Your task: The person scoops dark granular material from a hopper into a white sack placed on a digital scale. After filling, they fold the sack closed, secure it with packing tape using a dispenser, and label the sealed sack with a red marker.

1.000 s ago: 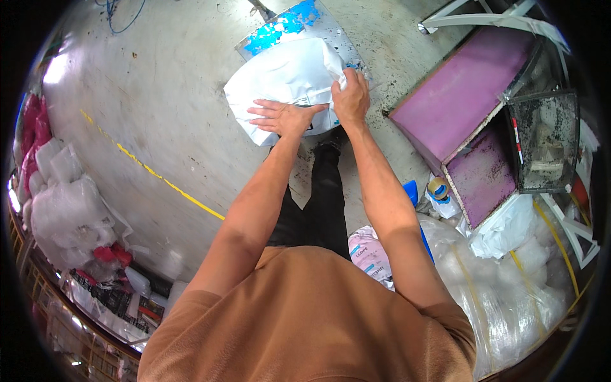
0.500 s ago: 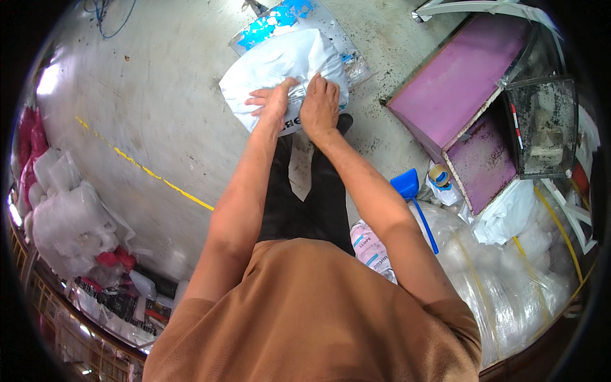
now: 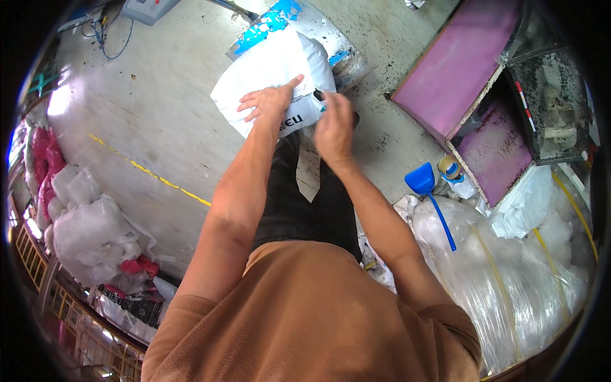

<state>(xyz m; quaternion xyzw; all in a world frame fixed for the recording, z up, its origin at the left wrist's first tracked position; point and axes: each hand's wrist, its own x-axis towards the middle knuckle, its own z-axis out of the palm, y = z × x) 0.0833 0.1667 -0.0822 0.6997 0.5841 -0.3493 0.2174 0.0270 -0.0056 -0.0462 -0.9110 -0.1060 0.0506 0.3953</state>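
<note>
Clear plastic bags [image 3: 89,229] pile at the left on the concrete floor [image 3: 159,127] with its yellow line. The left hand [image 3: 270,102] lies fingers-spread on a white sack [image 3: 270,70]; the right hand [image 3: 334,124] hovers beside, fingers loosely curled. Blue scoop [image 3: 428,191] right.

Head-worn fisheye, steeply downward, close

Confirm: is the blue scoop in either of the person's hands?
No: the blue scoop lies on the floor by the clear plastic bags, apart from both hands, which are up at the white sack.
</note>
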